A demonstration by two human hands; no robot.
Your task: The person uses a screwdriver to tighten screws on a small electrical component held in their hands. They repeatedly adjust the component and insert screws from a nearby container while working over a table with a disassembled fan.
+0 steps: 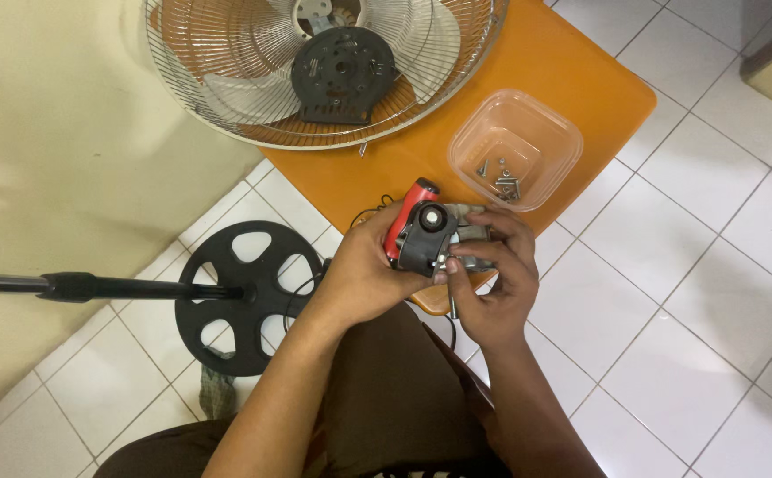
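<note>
Both my hands grip one dark fan motor housing [428,239] above the tabletop's [563,80] near edge: left hand [364,270] fingers clenched around its red-capped side, right hand [492,283] fingers pinching its metal end. Farther back sits a clear screw tub [545,119], then the fan grille [227,88].

one view only, worn on the head, looking steeply down past the lap and forearms at the left hand [364,270] and right hand [492,283], close in at frame centre. beyond them, the orange surface [572,88] at the top, white tiled floor [696,292] on the right, black round base [240,296] lower left.
</note>
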